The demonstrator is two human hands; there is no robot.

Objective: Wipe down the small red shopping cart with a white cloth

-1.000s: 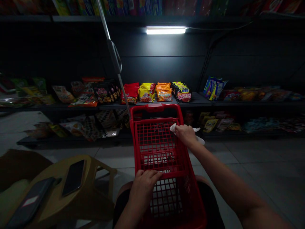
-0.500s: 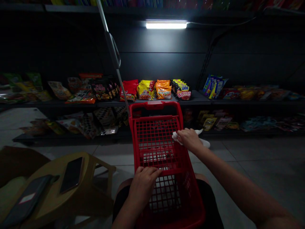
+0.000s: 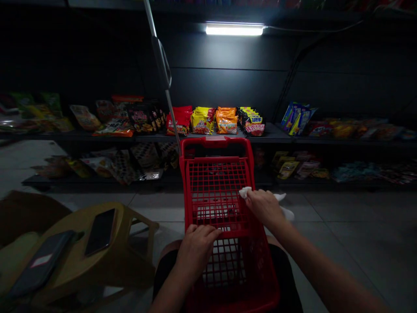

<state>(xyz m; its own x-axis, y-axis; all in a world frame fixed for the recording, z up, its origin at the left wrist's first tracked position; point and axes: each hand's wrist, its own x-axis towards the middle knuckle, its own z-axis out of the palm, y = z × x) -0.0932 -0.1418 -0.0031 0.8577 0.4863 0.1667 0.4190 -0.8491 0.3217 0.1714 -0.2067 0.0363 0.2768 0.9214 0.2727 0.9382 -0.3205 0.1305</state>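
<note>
A red plastic shopping basket (image 3: 250, 261) with grid walls stands between my knees, its pull handle side toward the shelf. My left hand (image 3: 199, 245) rests with curled fingers over the crossbar at the basket's middle, gripping it. My right hand (image 3: 265, 208) is closed around a white cloth or tissue (image 3: 245, 192), pressed on the basket's right rim. Loose ends of the white cloth stick out behind the right hand. The fingertips of the right hand are partly hidden by the cloth.
At the left stands a yellow stool (image 3: 125, 234) with a phone (image 3: 101, 231) and a dark flat case (image 3: 42, 263) on it. Ahead, a dark shelf (image 3: 276, 132) bears snack packets and noodle packs (image 3: 227, 121). A metal pole (image 3: 171, 104) rises by the basket's left corner.
My right hand has slid the white cloth down along the basket's right rim, toward me. The left hand stays on the crossbar. The view has shifted slightly.
</note>
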